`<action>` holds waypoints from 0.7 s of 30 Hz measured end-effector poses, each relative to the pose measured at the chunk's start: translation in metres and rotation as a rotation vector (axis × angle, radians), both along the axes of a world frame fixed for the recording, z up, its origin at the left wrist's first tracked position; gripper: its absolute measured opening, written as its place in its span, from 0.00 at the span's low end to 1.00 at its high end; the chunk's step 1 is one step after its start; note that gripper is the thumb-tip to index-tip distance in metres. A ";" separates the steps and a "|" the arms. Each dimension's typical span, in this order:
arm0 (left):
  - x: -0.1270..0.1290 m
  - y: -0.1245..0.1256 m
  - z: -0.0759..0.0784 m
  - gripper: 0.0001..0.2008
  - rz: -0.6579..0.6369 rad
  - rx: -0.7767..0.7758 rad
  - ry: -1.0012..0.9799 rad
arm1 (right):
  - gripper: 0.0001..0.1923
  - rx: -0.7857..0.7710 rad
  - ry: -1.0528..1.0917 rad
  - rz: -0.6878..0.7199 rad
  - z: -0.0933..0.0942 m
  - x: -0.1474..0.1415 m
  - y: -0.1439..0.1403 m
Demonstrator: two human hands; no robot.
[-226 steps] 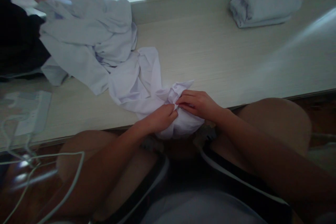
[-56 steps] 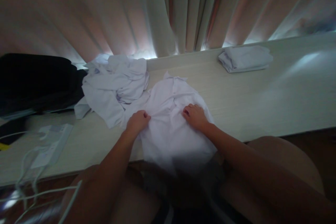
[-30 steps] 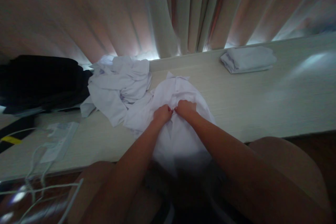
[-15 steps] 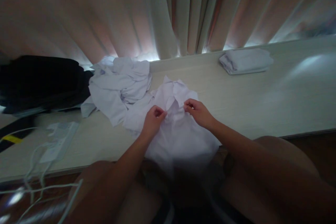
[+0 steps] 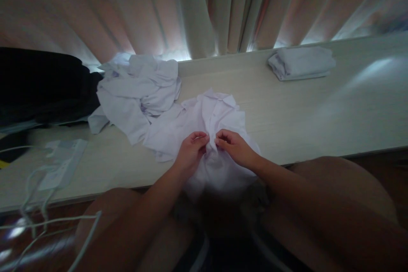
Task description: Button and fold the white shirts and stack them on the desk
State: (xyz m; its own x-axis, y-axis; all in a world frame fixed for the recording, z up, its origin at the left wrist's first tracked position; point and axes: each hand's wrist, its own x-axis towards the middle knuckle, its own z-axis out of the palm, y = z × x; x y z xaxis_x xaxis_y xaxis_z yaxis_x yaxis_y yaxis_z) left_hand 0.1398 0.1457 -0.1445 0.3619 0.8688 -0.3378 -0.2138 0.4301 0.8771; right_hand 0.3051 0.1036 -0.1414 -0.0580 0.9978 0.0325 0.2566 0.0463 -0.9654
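Observation:
A white collared shirt point(image 5: 191, 121) lies in front of me, its collar toward the curtain and its lower part hanging over the near edge above my lap. My left hand point(image 5: 194, 148) pinches the shirt's front near the middle. Close beside it, my right hand point(image 5: 232, 144) pinches the other side of the front, a small gap between the fingertips. A button shows on the front strip above my hands. Whether a button sits between my fingers is too small to tell.
Left of the shirt is a crumpled white cloth pile point(image 5: 137, 89); further left, a black bundle point(image 5: 41, 87). A folded white garment point(image 5: 302, 63) lies back right. A power strip point(image 5: 63, 163) with white cables is at the near left. The curtain point(image 5: 153, 12) hangs behind the ledge point(image 5: 302, 114).
Both hands have moved lower down the shirt front and closer together. The upper front now lies flatter, with the collar spread. The view has shifted slightly.

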 end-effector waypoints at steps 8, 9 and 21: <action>-0.005 -0.002 0.002 0.12 -0.008 -0.017 0.089 | 0.03 0.098 -0.154 -0.210 0.006 -0.016 -0.006; -0.005 -0.002 0.002 0.12 -0.008 0.006 0.122 | 0.03 0.100 -0.162 -0.198 0.007 -0.017 -0.007; -0.005 -0.004 0.010 0.07 -0.008 0.183 0.307 | 0.07 0.051 -0.179 -0.276 -0.002 -0.013 -0.014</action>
